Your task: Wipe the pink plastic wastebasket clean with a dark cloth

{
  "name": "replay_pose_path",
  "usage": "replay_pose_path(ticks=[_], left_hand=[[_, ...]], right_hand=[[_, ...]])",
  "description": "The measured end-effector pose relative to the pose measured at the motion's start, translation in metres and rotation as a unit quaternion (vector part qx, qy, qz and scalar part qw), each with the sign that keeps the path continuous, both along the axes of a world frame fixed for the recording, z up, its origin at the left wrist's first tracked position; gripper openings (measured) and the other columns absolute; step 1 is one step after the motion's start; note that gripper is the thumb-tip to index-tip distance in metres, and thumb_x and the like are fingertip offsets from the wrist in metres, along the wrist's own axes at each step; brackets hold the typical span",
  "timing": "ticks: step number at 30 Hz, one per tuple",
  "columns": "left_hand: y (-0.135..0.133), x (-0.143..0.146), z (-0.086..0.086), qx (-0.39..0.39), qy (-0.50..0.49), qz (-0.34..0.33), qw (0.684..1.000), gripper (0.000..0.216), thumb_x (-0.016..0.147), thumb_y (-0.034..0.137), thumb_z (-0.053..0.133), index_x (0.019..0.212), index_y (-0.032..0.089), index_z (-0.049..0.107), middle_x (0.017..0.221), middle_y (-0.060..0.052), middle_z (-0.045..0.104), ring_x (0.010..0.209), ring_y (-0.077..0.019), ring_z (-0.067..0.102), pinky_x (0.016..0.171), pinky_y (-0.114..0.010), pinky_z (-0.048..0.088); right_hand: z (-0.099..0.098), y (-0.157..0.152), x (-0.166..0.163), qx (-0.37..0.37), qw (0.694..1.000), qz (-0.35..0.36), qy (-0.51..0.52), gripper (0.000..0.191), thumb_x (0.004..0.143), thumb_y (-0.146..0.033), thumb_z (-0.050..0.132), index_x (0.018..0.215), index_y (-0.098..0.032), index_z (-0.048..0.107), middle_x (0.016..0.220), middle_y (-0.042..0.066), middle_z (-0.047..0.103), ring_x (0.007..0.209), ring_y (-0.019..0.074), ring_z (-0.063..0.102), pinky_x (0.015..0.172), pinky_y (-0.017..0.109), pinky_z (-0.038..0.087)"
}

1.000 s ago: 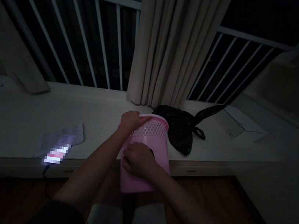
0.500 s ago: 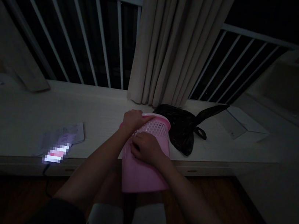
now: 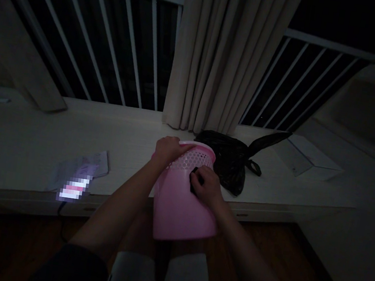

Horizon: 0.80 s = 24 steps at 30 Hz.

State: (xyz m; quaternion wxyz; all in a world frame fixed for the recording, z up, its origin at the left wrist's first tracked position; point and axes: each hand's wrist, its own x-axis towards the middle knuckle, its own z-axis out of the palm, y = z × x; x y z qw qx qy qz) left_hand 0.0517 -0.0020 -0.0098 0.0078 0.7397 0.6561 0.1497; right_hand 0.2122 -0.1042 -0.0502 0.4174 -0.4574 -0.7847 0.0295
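Observation:
A pink plastic wastebasket (image 3: 180, 214) with a band of round holes below its rim is tilted in front of me at the ledge's edge. My left hand (image 3: 168, 151) is closed over its rim on the left side. Against the basket's outer wall, my right hand (image 3: 207, 185) grips a small dark cloth-like piece (image 3: 193, 181), mostly hidden under the fingers. Just behind the basket lies a knotted black plastic bag (image 3: 230, 160).
The pale ledge (image 3: 130, 151) runs below a white railing (image 3: 133, 49) and a beige curtain (image 3: 204, 68). A white box (image 3: 313, 160) sits at the right. On the left lie papers (image 3: 100, 164) and a lit, pixelated device (image 3: 74, 188) with a cable.
My right hand has moved to the right across the basket's wall, and the dark piece in it now shows. The left hand keeps its hold on the rim.

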Motion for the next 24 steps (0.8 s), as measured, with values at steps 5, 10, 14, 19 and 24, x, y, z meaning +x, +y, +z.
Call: replay_pose_path(ticks=[5,10,14,19,24], left_hand=[[0.000,0.001,0.001,-0.007,0.000,-0.003,1.000,0.098,0.072,0.089,0.021,0.102,0.011,0.072,0.095,-0.020,0.070,0.094,-0.0339,0.065,0.076,-0.038,0.047],[-0.001,0.001,0.001,-0.002,0.005,0.001,1.000,0.099,0.072,0.090,0.019,0.102,0.012,0.072,0.094,-0.020,0.070,0.093,-0.0336,0.065,0.076,-0.039,0.048],[-0.002,-0.001,0.001,-0.005,0.005,0.008,1.000,0.096,0.074,0.088,0.019,0.101,0.013,0.072,0.095,-0.019,0.070,0.093,-0.0328,0.065,0.077,-0.038,0.048],[-0.002,-0.003,0.000,-0.011,0.003,0.008,1.000,0.094,0.076,0.086,0.020,0.102,0.013,0.072,0.096,-0.019,0.070,0.094,-0.0324,0.065,0.078,-0.037,0.048],[-0.001,-0.003,-0.001,-0.006,0.003,0.011,1.000,0.094,0.076,0.086,0.020,0.102,0.013,0.071,0.096,-0.020,0.070,0.094,-0.0324,0.065,0.078,-0.038,0.048]], right_hand=[[-0.011,-0.009,0.014,-0.040,0.996,-0.042,0.071,0.026,0.089,-0.029,0.044,0.064,-0.023,0.040,0.063,-0.003,0.045,0.060,0.0135,0.044,0.058,0.027,0.033],[-0.021,-0.021,0.018,-0.056,0.990,-0.073,0.106,0.025,0.089,-0.027,0.043,0.065,-0.023,0.039,0.063,-0.004,0.042,0.059,0.0126,0.042,0.056,0.026,0.031],[-0.030,-0.032,0.018,-0.059,0.987,-0.082,0.123,0.027,0.090,-0.025,0.042,0.064,-0.023,0.036,0.063,-0.004,0.041,0.059,0.0127,0.041,0.056,0.026,0.030],[-0.035,-0.049,0.015,-0.052,0.988,-0.086,0.118,0.026,0.091,-0.024,0.041,0.066,-0.023,0.036,0.062,-0.004,0.040,0.058,0.0132,0.042,0.055,0.026,0.030],[-0.032,-0.064,0.009,-0.034,0.992,-0.085,0.082,0.025,0.091,-0.022,0.040,0.066,-0.023,0.036,0.064,-0.003,0.044,0.060,0.0140,0.045,0.057,0.027,0.032]])
